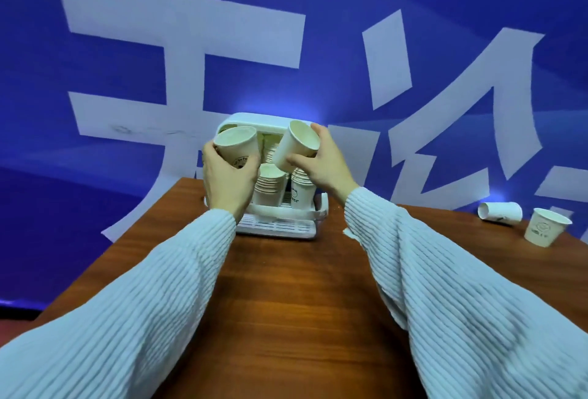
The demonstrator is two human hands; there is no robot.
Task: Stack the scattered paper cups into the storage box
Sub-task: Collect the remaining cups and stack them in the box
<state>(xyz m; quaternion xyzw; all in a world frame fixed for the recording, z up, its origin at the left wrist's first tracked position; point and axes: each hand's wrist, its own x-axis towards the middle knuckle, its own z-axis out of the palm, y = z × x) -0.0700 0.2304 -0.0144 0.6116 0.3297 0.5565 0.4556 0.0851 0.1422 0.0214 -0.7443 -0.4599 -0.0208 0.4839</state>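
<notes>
White paper cups everywhere you look, and both hands are busy at the far end of the desk [286, 287]. The left hand [227, 180] has its fingers curled round a paper cup [237, 147], held upright with its mouth tipped a little toward the camera and dark print showing on its side. The right hand [321, 160] grips a second cup [297, 144], thumb across the side wall, fingers over the rim, and this one leans over sharply, mouth up and to the right. Both cups hang in the air right over the white storage box [280, 226], which sits at the back edge of the brown wooden desk, its lid raised behind the hands. Inside the box, a stack of nested cups [270, 187] stands upright just below the two held cups, and a second stack [302, 191] stands just beside it on the right, partly hidden by the right wrist. Further rims show deeper in the box, too hidden to count. Pale ribbed sleeves [445, 287] cover both arms. Off at the right edge of the desk, well apart from the box, one loose cup [500, 213] lies on its side and another cup [545, 226] stands upright near it. Behind it all, a blue wall [318, 1] carries big white characters.
</notes>
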